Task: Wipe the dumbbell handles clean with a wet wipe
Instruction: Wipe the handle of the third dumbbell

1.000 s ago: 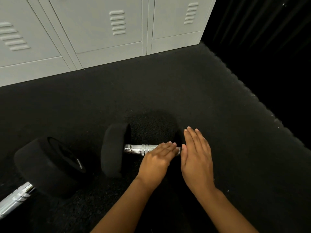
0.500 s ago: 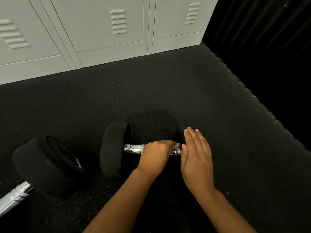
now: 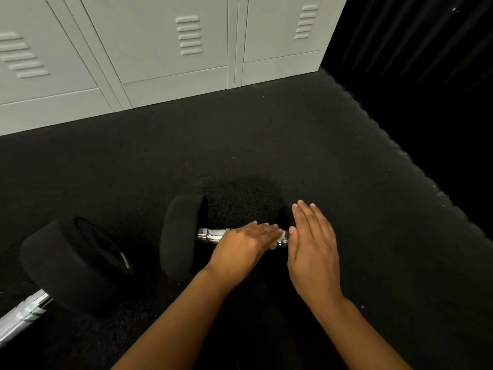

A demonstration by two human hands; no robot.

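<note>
A dumbbell lies on the black floor mat; its chrome handle point(image 3: 210, 235) joins a black left head point(image 3: 181, 236). My left hand point(image 3: 240, 247) lies over the handle with its fingers stretched out, pressing a white wet wipe point(image 3: 279, 238) onto the right end of the bar. Only a small patch of the wipe shows past the fingertips. My right hand point(image 3: 312, 247) rests flat, fingers straight, on the dumbbell's right head, which it hides almost fully.
A second dumbbell point(image 3: 74, 263) with a chrome handle point(image 3: 21, 316) lies at the lower left. Pale grey lockers point(image 3: 173, 49) line the back. The mat's ragged edge point(image 3: 400, 156) runs along the right, with darkness beyond.
My left hand's fingers were curled over the handle half a second ago and now lie straight across it, and the wipe shows at the fingertips. My right hand has stayed in place.
</note>
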